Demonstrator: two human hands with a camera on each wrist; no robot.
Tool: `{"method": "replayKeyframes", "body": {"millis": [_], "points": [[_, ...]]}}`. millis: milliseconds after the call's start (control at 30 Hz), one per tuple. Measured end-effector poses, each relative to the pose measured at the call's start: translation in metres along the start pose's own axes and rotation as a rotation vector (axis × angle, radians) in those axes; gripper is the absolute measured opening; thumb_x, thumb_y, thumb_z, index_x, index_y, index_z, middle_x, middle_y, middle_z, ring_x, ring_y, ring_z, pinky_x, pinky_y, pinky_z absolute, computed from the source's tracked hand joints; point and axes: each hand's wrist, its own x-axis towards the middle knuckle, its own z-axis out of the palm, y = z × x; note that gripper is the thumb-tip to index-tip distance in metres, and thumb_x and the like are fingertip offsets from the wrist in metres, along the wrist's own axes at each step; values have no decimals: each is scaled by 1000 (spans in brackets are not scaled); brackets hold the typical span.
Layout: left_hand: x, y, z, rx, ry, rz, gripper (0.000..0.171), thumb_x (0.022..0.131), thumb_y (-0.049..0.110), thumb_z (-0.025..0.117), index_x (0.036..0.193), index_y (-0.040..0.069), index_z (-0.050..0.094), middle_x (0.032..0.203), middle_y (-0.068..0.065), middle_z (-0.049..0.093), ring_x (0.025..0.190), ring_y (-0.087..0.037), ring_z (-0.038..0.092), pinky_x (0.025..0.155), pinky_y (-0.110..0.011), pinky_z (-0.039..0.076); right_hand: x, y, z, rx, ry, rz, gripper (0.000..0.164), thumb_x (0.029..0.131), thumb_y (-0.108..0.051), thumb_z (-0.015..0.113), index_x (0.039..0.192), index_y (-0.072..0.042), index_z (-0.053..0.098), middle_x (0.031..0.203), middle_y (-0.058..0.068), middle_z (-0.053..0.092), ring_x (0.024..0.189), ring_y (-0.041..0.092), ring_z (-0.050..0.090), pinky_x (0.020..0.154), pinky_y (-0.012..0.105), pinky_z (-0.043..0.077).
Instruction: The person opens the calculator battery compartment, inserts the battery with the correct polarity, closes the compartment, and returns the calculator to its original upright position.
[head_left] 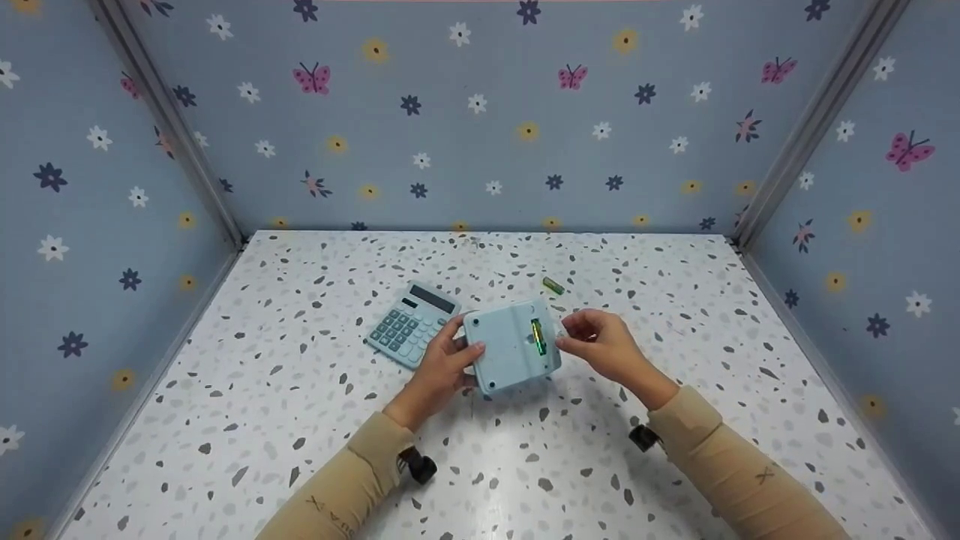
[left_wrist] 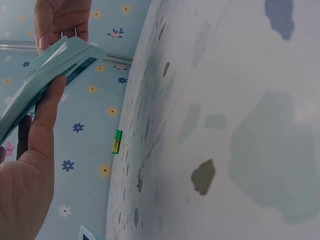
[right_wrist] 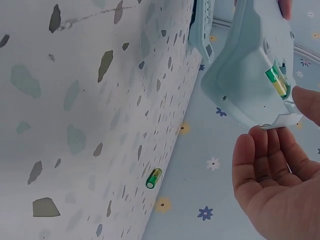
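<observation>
My left hand grips a light blue calculator by its left side, thumb on the back, and holds it above the table with the back turned up. In its uncovered battery slot lies a green and yellow battery. At the calculator's right edge, my right hand pinches a small light blue battery cover between thumb and fingers, and those fingers partly hide it. A second, loose green battery lies on the table just beyond the calculator.
Another light blue calculator lies face up on the speckled white table, left of and partly behind my left hand. Flower-patterned panels wall the table at the back and both sides.
</observation>
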Motion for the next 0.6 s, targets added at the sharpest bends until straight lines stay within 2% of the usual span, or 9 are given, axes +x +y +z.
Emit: {"method": "replayKeyframes", "body": {"millis": [267,600], "points": [[1,-1,2,6,10,-11,57,111,11,61,163,14,38,135,-10,69,112,-23,74,82,-44,67,-2,-5,5,33,-8,7,25,98,-13,80,120,-2,73,113,13,74,101,22,67,88,30,58],[0,0,6,-17,16,-3,57,110,10,62,162,14,38,132,-9,70,112,-25,74,81,-45,68,-1,-9,14,74,-4,31,23,97,-10,81,117,-2,74,111,13,74,99,22,66,85,29,57]]}}
